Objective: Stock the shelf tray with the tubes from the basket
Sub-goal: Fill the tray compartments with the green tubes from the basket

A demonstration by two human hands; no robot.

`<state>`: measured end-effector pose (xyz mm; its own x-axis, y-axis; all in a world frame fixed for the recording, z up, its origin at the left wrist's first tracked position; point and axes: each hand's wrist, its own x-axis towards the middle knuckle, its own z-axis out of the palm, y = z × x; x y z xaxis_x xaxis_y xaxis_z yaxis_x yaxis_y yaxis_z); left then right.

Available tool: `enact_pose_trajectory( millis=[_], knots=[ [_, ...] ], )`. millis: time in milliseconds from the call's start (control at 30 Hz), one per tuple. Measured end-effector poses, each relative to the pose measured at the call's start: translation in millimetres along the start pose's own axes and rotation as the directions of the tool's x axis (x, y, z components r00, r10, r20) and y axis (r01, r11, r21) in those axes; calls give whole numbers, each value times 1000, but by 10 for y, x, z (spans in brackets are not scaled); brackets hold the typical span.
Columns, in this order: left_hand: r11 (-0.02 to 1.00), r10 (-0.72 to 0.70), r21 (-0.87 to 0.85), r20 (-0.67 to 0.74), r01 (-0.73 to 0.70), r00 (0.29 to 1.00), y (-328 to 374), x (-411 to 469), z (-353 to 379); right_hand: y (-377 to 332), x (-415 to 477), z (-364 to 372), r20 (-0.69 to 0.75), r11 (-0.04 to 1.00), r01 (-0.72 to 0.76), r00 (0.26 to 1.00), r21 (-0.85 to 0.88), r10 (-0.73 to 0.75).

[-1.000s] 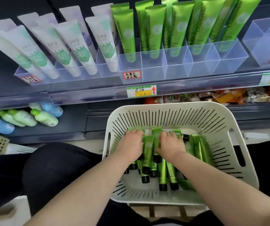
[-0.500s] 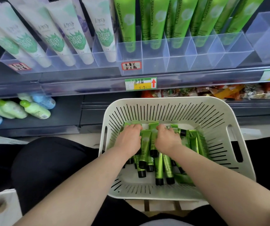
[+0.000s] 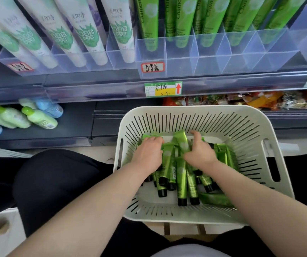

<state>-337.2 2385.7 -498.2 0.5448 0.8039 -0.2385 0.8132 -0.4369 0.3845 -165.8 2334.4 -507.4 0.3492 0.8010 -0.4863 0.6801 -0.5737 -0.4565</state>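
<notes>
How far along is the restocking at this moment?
Partly done: green tubes already stand in the clear shelf tray, though its front cells look empty. In hand: the left hand and right hand are down in the white basket, gathering tubes; none is lifted out yet. Left: the pile of basket tubes.

The white slotted basket (image 3: 271, 138) stands in front of the person, under the shelf. Inside the basket lie many green tubes (image 3: 181, 182) with black caps. The left hand (image 3: 149, 154) presses on the tubes at the basket's left side. The right hand (image 3: 200, 153) closes around several tubes near the middle. Above the basket, the clear shelf tray (image 3: 213, 65) holds tall green tubes (image 3: 149, 23) upright in its compartments.
</notes>
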Motion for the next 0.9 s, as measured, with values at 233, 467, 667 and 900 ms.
enact_pose_trajectory(
  millis=[233,467,667,900],
  knots=[
    [994,-15,106,116,2,993,93,141,49,273,-111,-194,29,994,82,996,-69,-80],
    [958,4,276,277,-84,961,227,374,81,334,-222,-212,-8,975,185,983,121,-186],
    [945,-57,306,505,-117,861,184,528,70,284,-210,-284,-12,966,252,968,49,-252],
    [939,-47,308,554,-153,831,158,537,22,215,-235,-368,-25,952,280,958,-121,-285]
  ],
)
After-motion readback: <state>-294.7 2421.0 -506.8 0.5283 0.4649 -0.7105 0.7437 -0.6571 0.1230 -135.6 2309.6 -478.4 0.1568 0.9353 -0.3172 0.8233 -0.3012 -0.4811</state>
